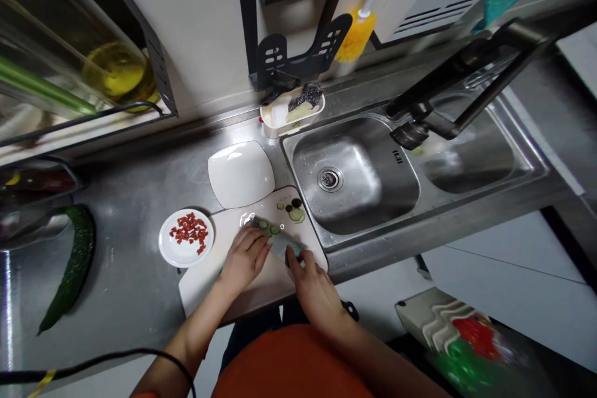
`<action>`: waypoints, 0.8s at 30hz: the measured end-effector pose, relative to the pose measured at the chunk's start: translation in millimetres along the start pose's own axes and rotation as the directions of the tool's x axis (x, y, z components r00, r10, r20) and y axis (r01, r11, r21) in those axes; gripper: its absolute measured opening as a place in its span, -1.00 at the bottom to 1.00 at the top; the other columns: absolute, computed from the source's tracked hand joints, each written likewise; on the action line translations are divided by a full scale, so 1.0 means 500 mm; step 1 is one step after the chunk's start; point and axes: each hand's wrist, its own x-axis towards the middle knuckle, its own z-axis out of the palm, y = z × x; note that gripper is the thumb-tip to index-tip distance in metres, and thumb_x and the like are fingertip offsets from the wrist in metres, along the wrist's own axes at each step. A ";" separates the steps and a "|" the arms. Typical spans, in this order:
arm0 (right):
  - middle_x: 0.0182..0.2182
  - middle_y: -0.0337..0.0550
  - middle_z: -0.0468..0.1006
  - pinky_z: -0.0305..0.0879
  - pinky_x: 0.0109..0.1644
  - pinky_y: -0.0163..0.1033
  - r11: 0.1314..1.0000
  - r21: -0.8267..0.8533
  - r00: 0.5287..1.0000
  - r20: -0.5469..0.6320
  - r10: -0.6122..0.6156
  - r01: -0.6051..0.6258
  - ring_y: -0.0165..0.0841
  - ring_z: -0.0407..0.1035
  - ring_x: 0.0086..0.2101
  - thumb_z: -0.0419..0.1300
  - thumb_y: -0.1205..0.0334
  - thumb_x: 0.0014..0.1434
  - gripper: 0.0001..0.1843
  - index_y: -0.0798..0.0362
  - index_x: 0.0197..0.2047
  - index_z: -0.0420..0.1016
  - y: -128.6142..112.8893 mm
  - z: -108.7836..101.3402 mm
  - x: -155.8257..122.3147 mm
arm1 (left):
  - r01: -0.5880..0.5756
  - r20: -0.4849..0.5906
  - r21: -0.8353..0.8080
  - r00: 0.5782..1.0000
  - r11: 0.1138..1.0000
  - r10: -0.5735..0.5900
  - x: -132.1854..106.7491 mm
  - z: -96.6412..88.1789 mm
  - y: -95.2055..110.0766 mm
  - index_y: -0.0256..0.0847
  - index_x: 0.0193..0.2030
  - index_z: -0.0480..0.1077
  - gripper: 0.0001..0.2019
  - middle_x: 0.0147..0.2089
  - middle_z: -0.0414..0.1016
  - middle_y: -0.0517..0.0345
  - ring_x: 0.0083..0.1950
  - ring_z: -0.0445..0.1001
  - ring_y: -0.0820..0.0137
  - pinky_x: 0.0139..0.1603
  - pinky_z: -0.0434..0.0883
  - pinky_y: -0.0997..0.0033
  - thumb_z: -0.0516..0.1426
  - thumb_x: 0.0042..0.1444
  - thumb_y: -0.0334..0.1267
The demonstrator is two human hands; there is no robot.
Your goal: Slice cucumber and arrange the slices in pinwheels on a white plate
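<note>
On a white cutting board (214,280) my left hand (245,258) presses down, fingers curled, on a piece of cucumber that it mostly hides. My right hand (310,277) grips the handle of a knife (275,236) whose broad blade lies across the board with cucumber slices (269,227) on and beside it. More cut slices (293,210) sit at the board's far corner.
A round plate of chopped red pieces (186,236) and an empty white square plate (240,173) stand by the board. A whole cucumber (72,267) lies at the left. Right of the board is a steel double sink (354,174) with a dark faucet (448,99).
</note>
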 end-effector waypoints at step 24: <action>-0.08 0.09 0.37 0.38 -0.18 -0.25 0.999 -0.008 0.999 0.037 -0.036 0.037 -0.31 0.42 -0.26 -0.09 0.55 0.17 -0.37 0.09 0.31 0.12 -0.003 0.000 -0.027 | 0.014 0.068 -0.008 0.998 1.000 -0.013 0.020 0.003 -0.014 -0.18 -0.02 0.42 -0.75 -0.06 0.47 -0.01 0.03 0.39 0.25 0.13 0.35 0.05 0.01 0.21 -0.29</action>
